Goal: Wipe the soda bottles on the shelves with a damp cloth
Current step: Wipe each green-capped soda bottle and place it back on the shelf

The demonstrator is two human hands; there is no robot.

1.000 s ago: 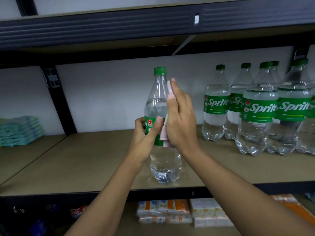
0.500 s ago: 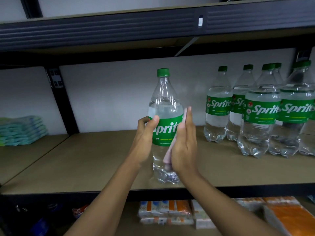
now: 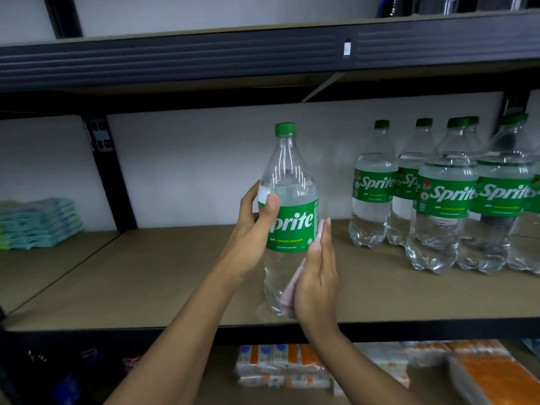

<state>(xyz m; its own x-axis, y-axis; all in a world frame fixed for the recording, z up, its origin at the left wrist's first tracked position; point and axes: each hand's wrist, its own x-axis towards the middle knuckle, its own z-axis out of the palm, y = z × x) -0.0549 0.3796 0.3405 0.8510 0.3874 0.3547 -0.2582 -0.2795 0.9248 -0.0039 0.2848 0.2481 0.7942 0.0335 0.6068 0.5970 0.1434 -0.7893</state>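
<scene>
Green-labelled soda bottle (image 3: pixel 287 217), left hand (image 3: pixel 252 232) fingers curled round it; right hand (image 3: pixel 317 279) fingers flat, pressing pink cloth (image 3: pixel 287 298) below label

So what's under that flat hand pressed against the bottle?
A pale pink cloth peeks out between the right hand and the Sprite bottle. Most of the cloth is covered by the palm.

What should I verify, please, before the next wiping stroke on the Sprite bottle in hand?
1. The left hand grips the Sprite bottle at its label: ok.
2. The pink cloth is pressed between the flat right hand and the bottle's lower side: ok.
3. The green cap is in place: ok.
4. Apart from the other Sprite bottles: ok.
5. Cloth damp: cannot tell.
6. Base resting on the shelf: cannot tell.
</scene>
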